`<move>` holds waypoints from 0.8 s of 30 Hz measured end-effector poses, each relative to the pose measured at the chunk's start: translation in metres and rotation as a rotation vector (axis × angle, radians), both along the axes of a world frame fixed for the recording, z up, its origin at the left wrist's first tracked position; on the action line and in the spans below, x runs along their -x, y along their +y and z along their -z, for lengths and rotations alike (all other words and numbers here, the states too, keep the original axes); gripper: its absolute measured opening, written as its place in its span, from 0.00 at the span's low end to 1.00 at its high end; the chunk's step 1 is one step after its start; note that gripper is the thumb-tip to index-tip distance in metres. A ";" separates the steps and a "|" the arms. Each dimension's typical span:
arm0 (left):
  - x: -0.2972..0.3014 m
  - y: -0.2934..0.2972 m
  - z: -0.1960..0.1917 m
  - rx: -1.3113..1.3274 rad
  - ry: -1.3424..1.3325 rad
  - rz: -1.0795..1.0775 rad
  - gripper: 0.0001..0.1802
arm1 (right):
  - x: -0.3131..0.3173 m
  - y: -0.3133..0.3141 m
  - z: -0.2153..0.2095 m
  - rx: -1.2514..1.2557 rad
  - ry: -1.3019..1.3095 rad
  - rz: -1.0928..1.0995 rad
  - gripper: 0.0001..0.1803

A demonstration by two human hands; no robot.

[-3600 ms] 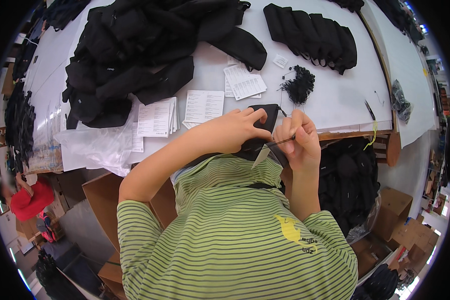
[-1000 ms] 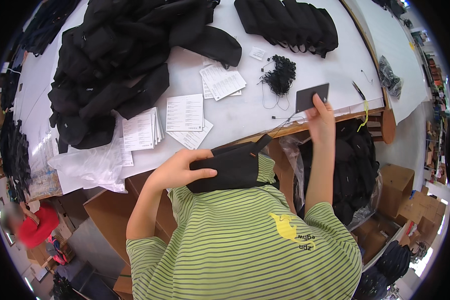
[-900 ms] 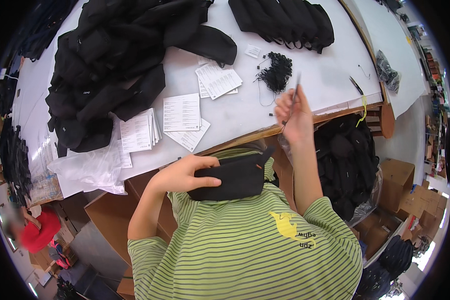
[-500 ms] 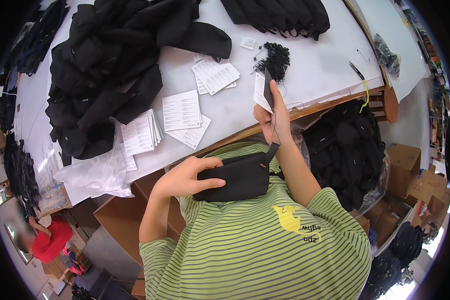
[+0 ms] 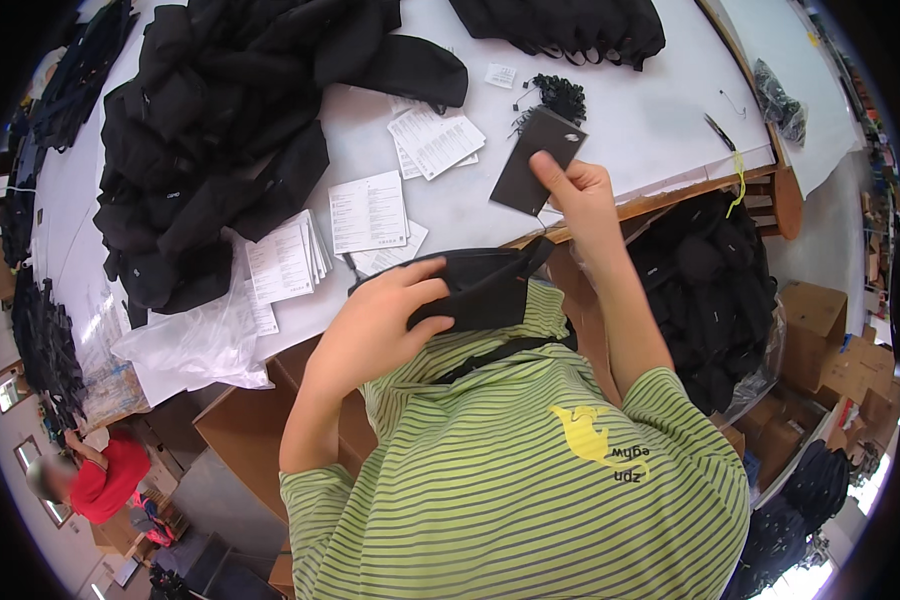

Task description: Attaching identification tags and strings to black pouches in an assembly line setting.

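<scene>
My left hand [image 5: 382,322] is closed on a small black waist bag [image 5: 495,295], its fingers over the near-left part. The bag is tilted up toward the table edge, and a black strap [image 5: 500,352] hangs below it against the striped shirt. My right hand [image 5: 588,205] pinches a dark hang tag [image 5: 536,165] between thumb and fingers, its dark face upward. A thin cord runs from the tag's lower edge toward the bag's right end. Just beyond the tag lies a bunch of black cords [image 5: 560,97].
Printed white cards [image 5: 368,212] lie in stacks along the table [image 5: 650,130]. Black bags [image 5: 210,130] are heaped at left, beside a clear plastic bag [image 5: 195,345]. Thread snips [image 5: 718,132] lie at right. A full bag of black goods [image 5: 705,290] stands below. A person in red [image 5: 110,480] is far left.
The bag has moved up and away from my body, and tilted. My right hand has turned the tag, so its dark face now shows instead of its edge and white side.
</scene>
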State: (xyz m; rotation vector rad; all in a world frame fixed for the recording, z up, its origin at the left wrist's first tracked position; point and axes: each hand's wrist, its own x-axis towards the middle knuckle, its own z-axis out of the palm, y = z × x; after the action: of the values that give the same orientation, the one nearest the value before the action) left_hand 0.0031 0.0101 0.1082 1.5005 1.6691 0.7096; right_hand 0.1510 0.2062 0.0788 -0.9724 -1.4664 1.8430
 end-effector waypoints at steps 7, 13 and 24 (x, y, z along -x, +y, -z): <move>-0.034 0.021 0.014 -0.160 0.132 -0.018 0.10 | -0.020 -0.003 -0.014 -0.885 -0.710 -0.967 0.22; -0.031 0.026 0.020 -0.255 0.142 0.168 0.10 | -0.027 -0.013 0.002 -0.801 -0.735 -1.198 0.19; 0.056 0.103 0.095 -0.160 -0.042 -0.502 0.12 | -0.055 -0.006 -0.003 -0.632 -0.590 -1.053 0.18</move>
State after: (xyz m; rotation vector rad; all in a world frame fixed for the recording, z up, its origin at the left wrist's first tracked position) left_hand -0.0532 0.1128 0.0134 1.1606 2.0179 1.1539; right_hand 0.2065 0.2002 0.0816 -0.4151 -3.0955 1.4632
